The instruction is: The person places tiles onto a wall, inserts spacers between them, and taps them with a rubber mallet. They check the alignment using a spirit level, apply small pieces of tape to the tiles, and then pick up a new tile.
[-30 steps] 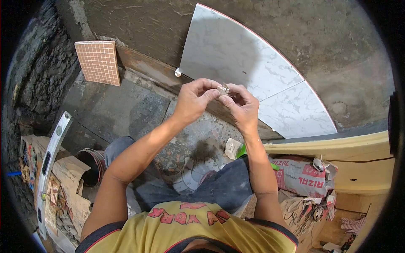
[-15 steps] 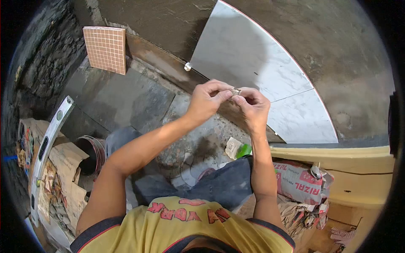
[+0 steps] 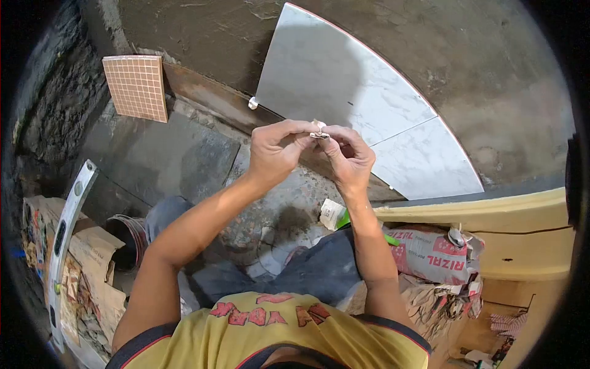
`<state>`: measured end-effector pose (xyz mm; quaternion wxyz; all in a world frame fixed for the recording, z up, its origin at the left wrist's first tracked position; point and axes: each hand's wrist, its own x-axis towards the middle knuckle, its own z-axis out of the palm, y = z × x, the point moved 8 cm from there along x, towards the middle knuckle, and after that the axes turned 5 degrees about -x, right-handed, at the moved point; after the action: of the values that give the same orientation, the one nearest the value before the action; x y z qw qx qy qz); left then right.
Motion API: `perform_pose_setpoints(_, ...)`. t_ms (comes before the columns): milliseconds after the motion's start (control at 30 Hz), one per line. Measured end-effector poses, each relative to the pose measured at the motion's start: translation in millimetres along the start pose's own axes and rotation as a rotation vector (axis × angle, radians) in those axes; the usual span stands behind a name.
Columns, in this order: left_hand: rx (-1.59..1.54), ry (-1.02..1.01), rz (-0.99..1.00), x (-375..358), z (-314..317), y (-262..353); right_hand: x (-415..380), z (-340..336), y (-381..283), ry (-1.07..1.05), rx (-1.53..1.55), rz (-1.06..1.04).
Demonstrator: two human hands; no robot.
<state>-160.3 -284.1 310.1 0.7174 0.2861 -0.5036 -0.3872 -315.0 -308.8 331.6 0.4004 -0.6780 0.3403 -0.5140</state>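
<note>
My left hand and my right hand meet in front of the wall, both pinching a small, crumpled whitish piece between thumbs and fingertips. What the piece is made of is too small to tell. Behind my hands, pale marbled tiles stand against the rough grey wall, partly in shadow. A small white lump sits at the tiles' lower left corner. Under my forearms, a torn white packet lies on the floor beside something bright green.
A brown gridded tile leans at the back left. At the left, a level rests on cardboard beside a bucket. A cement bag lies at the right, below a yellowish ledge.
The view has shifted, so the wall tiles appear farther left. My fingers have turned the small piece, and more of its whitish part shows above the fingertips. More green shows beside my right forearm.
</note>
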Motion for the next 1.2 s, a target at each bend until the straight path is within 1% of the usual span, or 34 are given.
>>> perform_pose_setpoints(67,-0.159,-0.022,-0.058,1.6,3.0,-2.3,1.4,-3.8,-0.2,-0.005,-0.036,-0.057)
perform_pose_setpoints(167,-0.099,-0.061,-0.044,2.9,3.1,-7.3,1.6,-8.5,-6.9,-0.043,-0.112,-0.088)
perform_pose_setpoints(267,-0.101,-0.052,-0.039,5.8,2.1,-8.7,0.9,-4.6,-10.4,-0.05,-0.028,-0.048)
perform_pose_setpoints(367,-0.133,-0.048,0.014,8.2,4.3,-7.9,-1.8,-5.6,-5.6,-0.027,0.031,-0.013)
perform_pose_setpoints(467,-0.165,-0.046,-0.046,5.0,9.7,-10.9,1.9,-8.8,-7.9,-0.018,-0.08,-0.085)
perform_pose_setpoints(567,-0.141,-0.038,-0.058,6.3,5.8,-11.5,0.1,-2.0,-8.1,-0.001,0.052,0.043)
perform_pose_setpoints(667,-0.129,-0.032,-0.059,3.2,3.8,-15.8,0.9,-2.1,-3.9,-0.02,-0.076,0.002)
perform_pose_setpoints(767,-0.206,0.036,-0.111,-3.4,3.1,-23.9,-2.4,0.0,4.9,0.038,-0.07,0.045)
perform_pose_setpoints(967,-0.147,0.109,-0.118,-4.0,2.6,-22.8,-2.0,2.9,15.9,0.062,-0.013,0.141)
perform_pose_setpoints(1067,-0.221,0.117,-0.169,-1.9,4.0,-25.7,0.1,4.8,18.3,0.078,0.033,0.203)
perform_pose_setpoints(1167,-0.209,0.092,-0.275,-2.6,1.6,-36.3,2.3,3.4,29.1,0.127,0.24,0.263)
perform_pose_setpoints(1200,-0.231,0.084,-0.287,-2.0,2.1,-38.2,2.7,2.4,30.4,0.122,0.226,0.299)
